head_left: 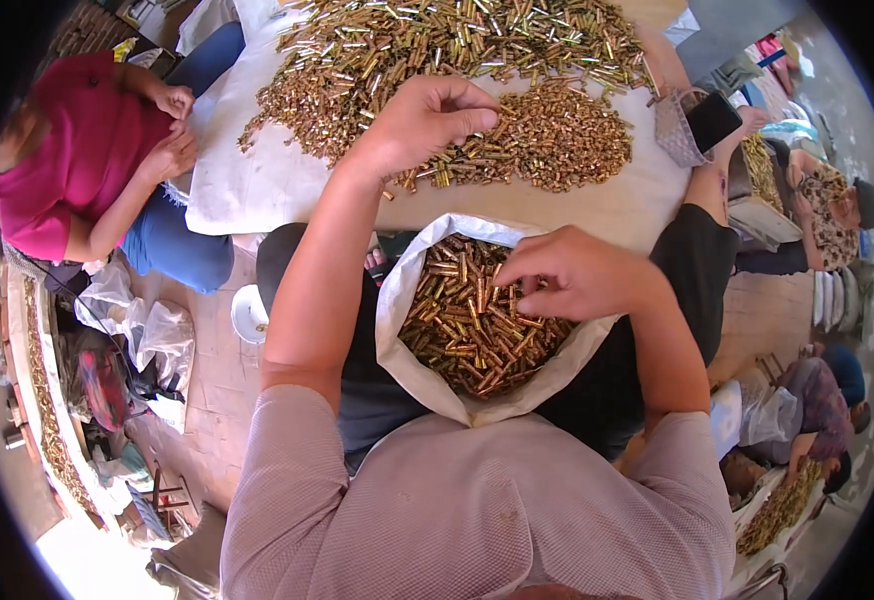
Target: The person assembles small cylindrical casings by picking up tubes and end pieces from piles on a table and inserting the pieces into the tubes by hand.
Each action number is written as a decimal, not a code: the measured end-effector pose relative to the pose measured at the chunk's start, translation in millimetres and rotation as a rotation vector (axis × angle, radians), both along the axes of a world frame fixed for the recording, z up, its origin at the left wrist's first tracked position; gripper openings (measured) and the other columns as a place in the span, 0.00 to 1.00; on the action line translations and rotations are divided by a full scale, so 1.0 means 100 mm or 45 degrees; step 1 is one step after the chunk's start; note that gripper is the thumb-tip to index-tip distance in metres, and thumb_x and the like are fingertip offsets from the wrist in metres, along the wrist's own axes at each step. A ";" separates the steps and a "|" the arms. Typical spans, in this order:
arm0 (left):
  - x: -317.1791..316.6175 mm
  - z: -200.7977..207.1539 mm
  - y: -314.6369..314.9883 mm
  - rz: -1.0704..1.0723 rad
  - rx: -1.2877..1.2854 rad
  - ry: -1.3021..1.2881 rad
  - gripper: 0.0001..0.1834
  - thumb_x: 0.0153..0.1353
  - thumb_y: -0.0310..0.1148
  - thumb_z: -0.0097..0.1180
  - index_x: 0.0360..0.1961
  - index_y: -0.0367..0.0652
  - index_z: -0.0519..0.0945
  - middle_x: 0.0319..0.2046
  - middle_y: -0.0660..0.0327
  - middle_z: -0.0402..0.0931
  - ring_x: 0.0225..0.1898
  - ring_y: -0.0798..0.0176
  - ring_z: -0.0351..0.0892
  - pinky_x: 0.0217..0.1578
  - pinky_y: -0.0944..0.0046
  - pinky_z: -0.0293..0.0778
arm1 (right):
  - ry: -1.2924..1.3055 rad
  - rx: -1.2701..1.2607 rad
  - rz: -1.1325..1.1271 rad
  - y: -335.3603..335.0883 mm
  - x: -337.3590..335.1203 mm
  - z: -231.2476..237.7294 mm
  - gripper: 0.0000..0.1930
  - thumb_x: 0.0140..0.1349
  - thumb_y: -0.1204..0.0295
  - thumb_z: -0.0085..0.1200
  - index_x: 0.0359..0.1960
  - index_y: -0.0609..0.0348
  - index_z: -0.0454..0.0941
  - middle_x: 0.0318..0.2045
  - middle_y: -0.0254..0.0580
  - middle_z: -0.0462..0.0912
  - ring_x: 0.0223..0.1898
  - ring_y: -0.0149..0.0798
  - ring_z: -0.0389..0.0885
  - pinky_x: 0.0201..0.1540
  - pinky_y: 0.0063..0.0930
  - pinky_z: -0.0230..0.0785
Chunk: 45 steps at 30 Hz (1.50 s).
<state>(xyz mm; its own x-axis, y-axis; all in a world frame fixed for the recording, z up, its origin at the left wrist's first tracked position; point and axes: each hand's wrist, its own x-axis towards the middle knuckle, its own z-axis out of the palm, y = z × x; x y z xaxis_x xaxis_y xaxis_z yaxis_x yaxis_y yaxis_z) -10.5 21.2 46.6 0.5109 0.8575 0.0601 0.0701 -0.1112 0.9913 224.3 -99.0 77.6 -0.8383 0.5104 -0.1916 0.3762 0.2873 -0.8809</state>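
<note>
Small brass-coloured metal tubes (437, 350) fill a white sack (389, 325) between my legs. Over its right side hangs my right hand (587, 275), fingers bent and apart, with no tube plainly held in them. My left hand (427, 125) reaches over the table, thumb and fingers brought together in a pinch. Whatever lies between those fingertips is too small to make out. Beneath and beyond it spreads a wide heap of brass-coloured pieces (387, 50), longer tubes at the back and shorter bits (567, 140) towards the right front.
A pale cloth (247, 185) covers the table. A person in a pink top (87, 150) sits at the left; other people (837, 205) work at the right. A woven basket (679, 125) with a dark phone (713, 122) is at the right edge. A white bowl (249, 313) stands on the floor.
</note>
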 end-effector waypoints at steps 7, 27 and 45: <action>-0.06 -0.01 -0.01 0.004 0.041 0.056 0.12 0.62 0.31 0.65 0.44 0.36 0.84 0.32 0.64 0.83 0.32 0.74 0.77 0.34 0.71 0.75 | -0.191 0.618 0.194 -0.46 -0.50 -0.32 0.28 0.51 0.70 0.66 0.55 0.59 0.74 0.42 0.52 0.75 0.36 0.52 0.81 0.37 0.41 0.76; -0.17 0.08 0.01 0.045 -0.029 0.085 0.14 0.62 0.39 0.66 0.43 0.40 0.84 0.27 0.72 0.79 0.24 0.79 0.70 0.23 0.77 0.66 | -0.458 0.846 -0.058 -0.61 0.26 -0.52 0.13 0.56 0.61 0.61 0.38 0.54 0.80 0.40 0.42 0.76 0.42 0.47 0.79 0.41 0.39 0.75; -0.43 -0.32 0.17 0.041 0.406 0.687 0.08 0.52 0.26 0.64 0.34 0.36 0.85 0.28 0.52 0.84 0.30 0.58 0.83 0.34 0.60 0.76 | -0.144 0.590 -0.065 -0.62 0.16 -0.10 0.06 0.59 0.67 0.58 0.33 0.55 0.80 0.32 0.42 0.77 0.34 0.46 0.80 0.35 0.39 0.75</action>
